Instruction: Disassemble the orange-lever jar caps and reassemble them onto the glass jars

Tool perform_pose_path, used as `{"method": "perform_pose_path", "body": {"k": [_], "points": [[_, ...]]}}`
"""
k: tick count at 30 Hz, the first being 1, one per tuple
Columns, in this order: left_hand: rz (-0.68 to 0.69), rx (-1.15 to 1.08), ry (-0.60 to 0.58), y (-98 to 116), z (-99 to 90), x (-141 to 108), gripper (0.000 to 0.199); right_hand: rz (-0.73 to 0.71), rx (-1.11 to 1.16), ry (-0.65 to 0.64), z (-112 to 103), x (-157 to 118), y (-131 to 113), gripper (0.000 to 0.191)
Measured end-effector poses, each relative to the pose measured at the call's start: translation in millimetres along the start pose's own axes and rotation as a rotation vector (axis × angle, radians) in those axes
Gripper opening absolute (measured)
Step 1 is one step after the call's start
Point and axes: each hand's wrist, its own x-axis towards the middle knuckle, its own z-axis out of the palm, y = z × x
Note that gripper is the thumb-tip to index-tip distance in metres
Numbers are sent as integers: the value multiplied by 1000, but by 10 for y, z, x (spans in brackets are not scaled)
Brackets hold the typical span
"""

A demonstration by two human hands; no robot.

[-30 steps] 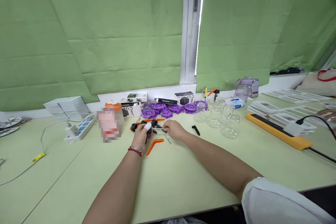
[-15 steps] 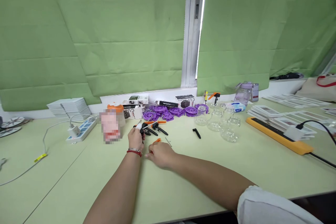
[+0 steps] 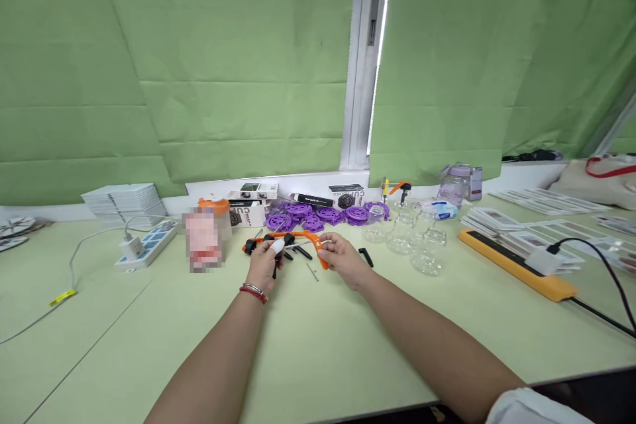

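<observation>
My left hand (image 3: 265, 266) is closed around a black part with a thin metal rod (image 3: 302, 244) that reaches right. A white covering shows on its thumb. My right hand (image 3: 342, 258) pinches a bent orange plastic piece (image 3: 322, 257) by its end, close to the rod's tip. Whether rod and orange piece touch, I cannot tell. More orange strip (image 3: 298, 234) shows behind; whether it is the same piece is unclear. Black angled parts (image 3: 302, 252) lie just beyond my left hand. A small metal pin (image 3: 313, 271) rests on the table between my hands.
Purple openwork discs (image 3: 328, 214) lie in a pile at the back, before small boxes (image 3: 346, 197). A black angled piece (image 3: 366, 257) and several clear glass jars (image 3: 426, 262) stand to the right. A yellow power strip (image 3: 517, 266) and white power strip (image 3: 149, 246) flank the area.
My right hand has risen from the table and moved right and away from me, now showing the orange piece in its fingers. My left hand has turned and shifted slightly right.
</observation>
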Motion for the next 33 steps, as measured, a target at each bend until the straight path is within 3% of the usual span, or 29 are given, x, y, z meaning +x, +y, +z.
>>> {"method": "perform_pose_path", "body": {"k": [6, 16, 20, 25, 28, 33], "points": [[12, 22, -108, 28, 113, -95, 31, 86, 187, 12, -244, 118, 238, 44], [-17, -31, -167, 62, 124, -119, 31, 127, 331, 24, -214, 85, 229, 36], [7, -20, -294, 29, 136, -143, 31, 102, 382, -44, -180, 60, 241, 31], [1, 61, -420, 31, 176, -231, 51, 89, 448, -124, -129, 19, 227, 32], [2, 96, -510, 24, 182, -261, 48, 87, 429, -147, -124, 6, 238, 30], [18, 170, -561, -2, 157, -259, 40, 108, 360, -142, -119, 6, 282, 31]]}}
